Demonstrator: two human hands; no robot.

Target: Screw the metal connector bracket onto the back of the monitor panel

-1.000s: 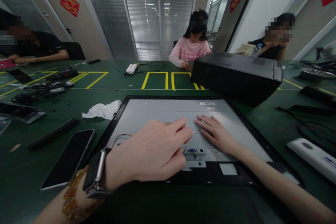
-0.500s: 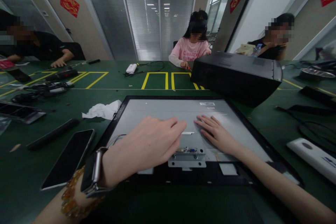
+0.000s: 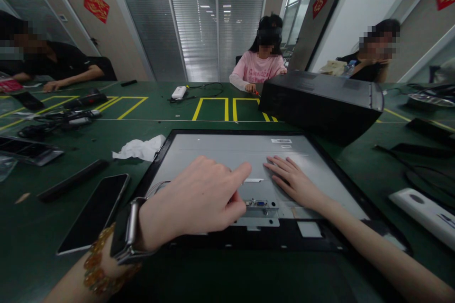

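Note:
A flat display panel (image 3: pixel 220 147) with a grey metal back and black frame lies back-up on the green table. My left hand (image 3: pixel 199 194), with a watch (image 3: pixel 131 232) and an amber bead bracelet (image 3: pixel 101 260) at its wrist, is closed over the panel's lower middle. Its index finger and thumb are bent with a gap between them; the other fingers and anything in them are hidden. Partly behind it is a metal bracket (image 3: pixel 268 221) beside a blue video port (image 3: pixel 262 203). My right hand (image 3: pixel 293 180) rests open and flat on the metal back, fingers spread, holding nothing.
Left of the panel are crumpled white tissue (image 3: pixel 140 148), a phone (image 3: pixel 94 213) and a black bar (image 3: pixel 73 181). A large black casing (image 3: pixel 320 104) stands behind it, near a person in pink (image 3: pixel 261 68). A white device (image 3: pixel 424 213) lies at right. Two other people sit farther off.
My left index finger and thumb have moved apart, the thumb now lower over the bracket. My right hand stays put. At far left, another person's hand has drawn back leftward.

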